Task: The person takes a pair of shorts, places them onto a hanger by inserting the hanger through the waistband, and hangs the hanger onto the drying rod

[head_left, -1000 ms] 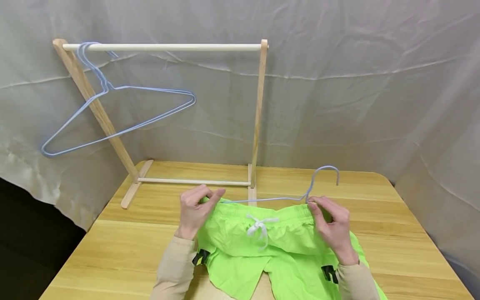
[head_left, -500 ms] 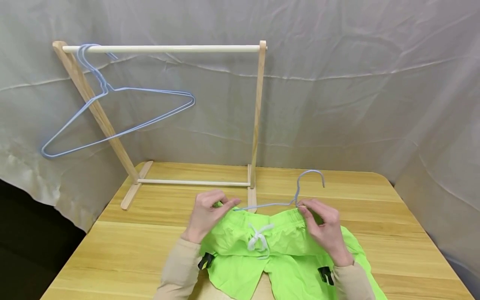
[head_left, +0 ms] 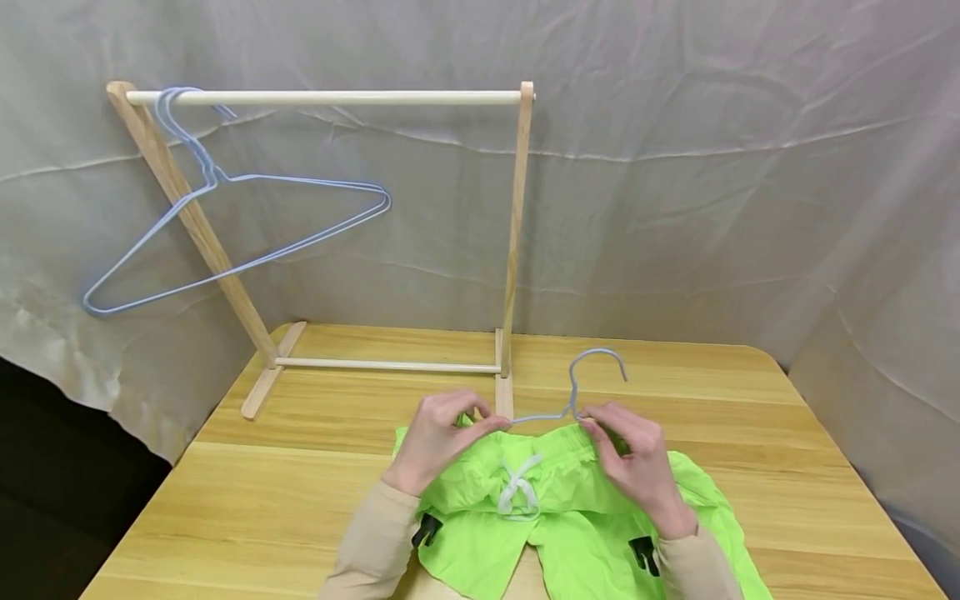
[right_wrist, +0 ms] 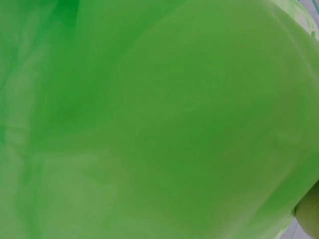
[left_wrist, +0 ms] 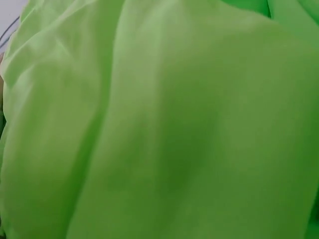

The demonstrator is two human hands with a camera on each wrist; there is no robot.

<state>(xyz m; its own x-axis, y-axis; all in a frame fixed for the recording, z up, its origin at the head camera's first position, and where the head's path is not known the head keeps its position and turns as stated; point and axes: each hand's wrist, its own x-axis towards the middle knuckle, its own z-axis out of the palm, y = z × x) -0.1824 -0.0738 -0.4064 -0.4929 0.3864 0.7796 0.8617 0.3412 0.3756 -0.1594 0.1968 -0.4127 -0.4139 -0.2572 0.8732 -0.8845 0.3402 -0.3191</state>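
Bright green shorts [head_left: 487, 475] with a white drawstring bow [head_left: 519, 487] lie at the front of the table, waistband towards the back. A blue wire hanger [head_left: 573, 383] has its hook and part of one shoulder above the waistband; the rest is hidden by the cloth. My left hand [head_left: 442, 442] pinches the waistband and the hanger wire on the left. With thumb and fingers, my right hand [head_left: 633, 454] pinches the waistband near the hook's base. Green fabric [left_wrist: 164, 124] fills the left wrist view, and likewise green fabric [right_wrist: 164, 114] fills most of the right wrist view.
A wooden rack [head_left: 517, 233] with a white rail [head_left: 360, 97] stands at the back left. Several blue hangers [head_left: 300, 177] hang near the rail's left end. Grey curtain [head_left: 675, 208] encloses the back and sides of the wooden table [head_left: 810, 467].
My left hand has moved right along the waistband, bunching it. My right hand has shifted slightly left, and the hanger hook has moved left and a little lower.
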